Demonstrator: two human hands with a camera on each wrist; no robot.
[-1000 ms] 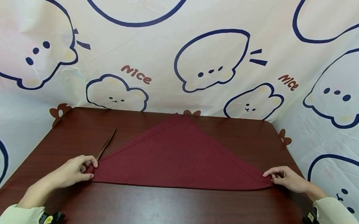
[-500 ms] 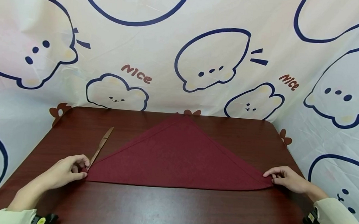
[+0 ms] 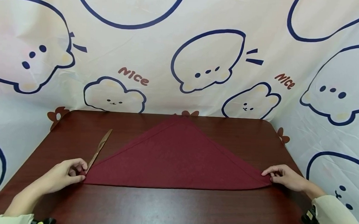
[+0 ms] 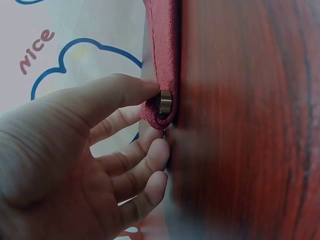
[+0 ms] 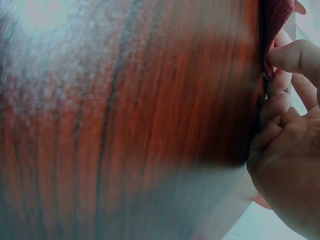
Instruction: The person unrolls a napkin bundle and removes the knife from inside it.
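A dark red cloth napkin (image 3: 177,159), folded into a triangle, lies on the table with its long straight edge towards me. My left hand (image 3: 61,177) pinches the left corner between thumb and fingers. A bronze-coloured table knife (image 3: 99,146) slants from that hand towards the back, its blade showing beyond the cloth. In the left wrist view, a metal end (image 4: 165,101), apparently the knife's handle, sits in the fold of the corner under my thumb. My right hand (image 3: 285,178) pinches the napkin's right corner; the cloth (image 5: 277,22) shows between thumb and fingers in the right wrist view.
The glossy brown wooden table (image 3: 174,210) extends in front of the napkin and to its sides. A pale printed curtain (image 3: 158,56) hangs behind the table and along both sides. The napkin's far point reaches the table's back edge.
My left hand has shifted left with the napkin's left corner. The knife has moved left too and turned from edge-on to show its broad face. The right hand stays at its corner.
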